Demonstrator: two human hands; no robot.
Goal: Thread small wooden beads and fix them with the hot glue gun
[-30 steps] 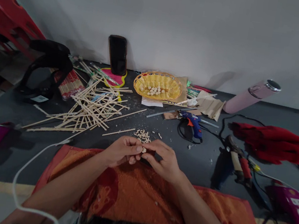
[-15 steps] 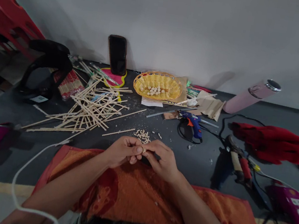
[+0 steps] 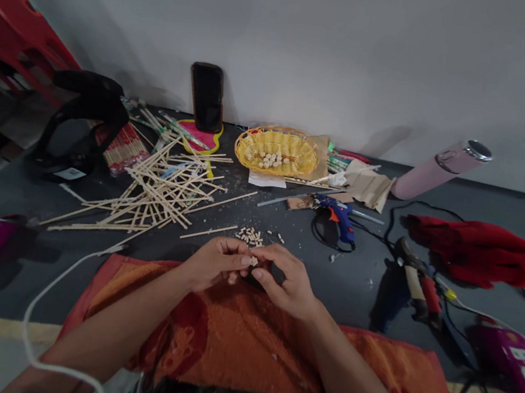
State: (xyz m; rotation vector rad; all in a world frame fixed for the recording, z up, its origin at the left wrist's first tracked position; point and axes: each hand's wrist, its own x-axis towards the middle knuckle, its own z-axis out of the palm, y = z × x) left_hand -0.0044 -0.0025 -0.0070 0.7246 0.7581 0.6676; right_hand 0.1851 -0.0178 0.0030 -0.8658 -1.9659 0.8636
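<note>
My left hand [image 3: 221, 263] pinches a small cluster of cut wooden stick pieces [image 3: 253, 261] between thumb and fingers, above the edge of the orange towel [image 3: 258, 343]. Close beside the cluster, my right hand [image 3: 288, 283] has its thumb and forefinger parted, the fingertips near the cluster. Just beyond both hands lies a pile of short cut stick pieces [image 3: 249, 235] on the dark tabletop. Farther back, a yellow woven basket [image 3: 245, 148] holds several similar small clusters [image 3: 273, 159].
Long wooden sticks [image 3: 156, 195] lie heaped at left. A blue glue gun [image 3: 339, 219] with its cord and cutting pliers [image 3: 417, 279] lie at right, near a red cloth [image 3: 480, 249]. A phone [image 3: 207, 99] and pink flask [image 3: 441, 169] stand behind. A white cable [image 3: 28, 318] crosses the left front.
My right thumb and forefinger have parted from the small cluster, which now shows more plainly in my left hand. The things on the table have stayed put.
</note>
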